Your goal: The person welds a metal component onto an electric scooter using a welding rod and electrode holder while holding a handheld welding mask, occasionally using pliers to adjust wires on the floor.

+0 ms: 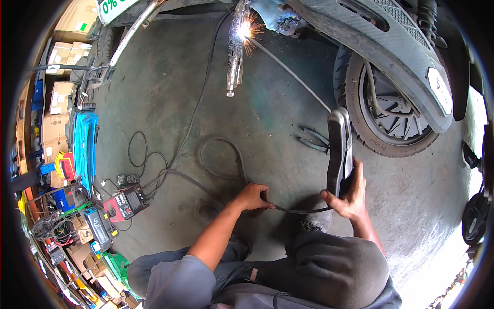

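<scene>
My right hand [352, 196] is closed around the dark handle of a welding electrode holder [337, 152]. From its jaws a long thin welding rod [293, 74] runs up and left. The rod's tip meets metal at a bright arc [244, 32] throwing orange sparks. Beside the arc, silvery locking pliers [234, 64] hang downward. My left hand [252, 198] pinches the black welding cable [298, 211], which bows across to the bottom of the holder. A crumpled light-blue cloth [278, 18] sits just right of the sparks; what it covers cannot be seen.
A scooter wheel [355, 98] and its grey swingarm cover [391, 56] stand at the right. Dark-handled pliers [314, 140] lie on the floor. Cable loops [203, 149] lead to a red-and-black welding machine [126, 204] at left, near crowded shelves and boxes [55, 135].
</scene>
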A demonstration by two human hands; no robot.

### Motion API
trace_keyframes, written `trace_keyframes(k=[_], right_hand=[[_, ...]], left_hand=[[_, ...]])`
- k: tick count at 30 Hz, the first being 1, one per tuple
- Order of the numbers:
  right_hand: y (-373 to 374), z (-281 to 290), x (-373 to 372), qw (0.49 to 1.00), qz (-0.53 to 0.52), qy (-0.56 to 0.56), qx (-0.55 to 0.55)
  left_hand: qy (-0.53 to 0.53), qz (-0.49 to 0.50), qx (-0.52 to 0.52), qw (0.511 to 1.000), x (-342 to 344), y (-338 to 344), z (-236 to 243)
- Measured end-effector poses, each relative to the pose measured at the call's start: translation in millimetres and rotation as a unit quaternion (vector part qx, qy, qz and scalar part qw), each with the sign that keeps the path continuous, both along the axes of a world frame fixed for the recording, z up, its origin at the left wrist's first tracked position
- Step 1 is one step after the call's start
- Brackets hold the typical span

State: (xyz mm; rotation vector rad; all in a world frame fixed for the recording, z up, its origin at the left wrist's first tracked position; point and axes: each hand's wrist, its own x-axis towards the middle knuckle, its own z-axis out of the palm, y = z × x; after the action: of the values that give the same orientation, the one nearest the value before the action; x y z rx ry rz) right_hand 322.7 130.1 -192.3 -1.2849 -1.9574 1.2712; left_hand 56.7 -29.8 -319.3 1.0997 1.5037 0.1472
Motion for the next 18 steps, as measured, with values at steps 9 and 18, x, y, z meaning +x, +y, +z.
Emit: trace_keyframes(k=[9,18], right_hand=[[-25.0,-19.6,19.6,0.999,0.012,0.032,0.009],[5.2,0.5,-0.1,1.000,0.002,-0.003,-0.012]], left_hand=[[0.004,-0.014,0.026,1.000,0.2,-1.4,0.6],[0.000,0.006,0.002,1.000,1.3,1.2,2.5]])
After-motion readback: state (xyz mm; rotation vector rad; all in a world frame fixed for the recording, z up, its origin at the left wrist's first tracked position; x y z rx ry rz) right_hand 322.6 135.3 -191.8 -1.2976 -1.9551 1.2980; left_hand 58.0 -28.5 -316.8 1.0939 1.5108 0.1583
